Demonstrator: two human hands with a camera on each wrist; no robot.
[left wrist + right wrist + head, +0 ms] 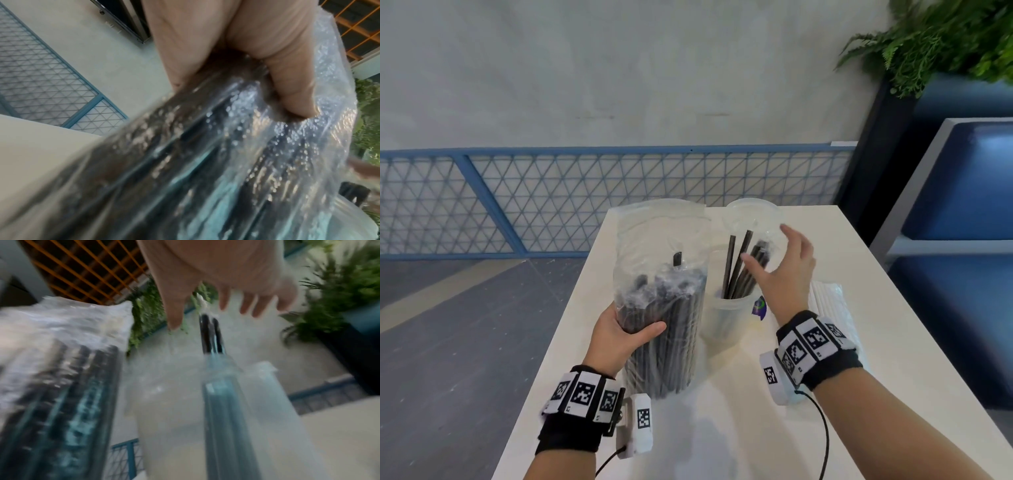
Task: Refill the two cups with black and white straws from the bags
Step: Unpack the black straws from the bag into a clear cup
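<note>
A clear plastic bag of black straws stands upright on the white table, its mouth open at the top. My left hand grips its side, thumb across the front; the left wrist view shows the fingers curled round the bag. Right of the bag stands a translucent cup with several black straws leaning in it. My right hand hovers open above those straws, fingers spread, holding nothing. A second, empty cup stands behind. A bag of white straws lies flat at the right.
A blue mesh railing runs behind the table. A blue bench and a dark planter with ferns stand to the right. A small purple sticker shows beside the cup. Bare tabletop lies near me.
</note>
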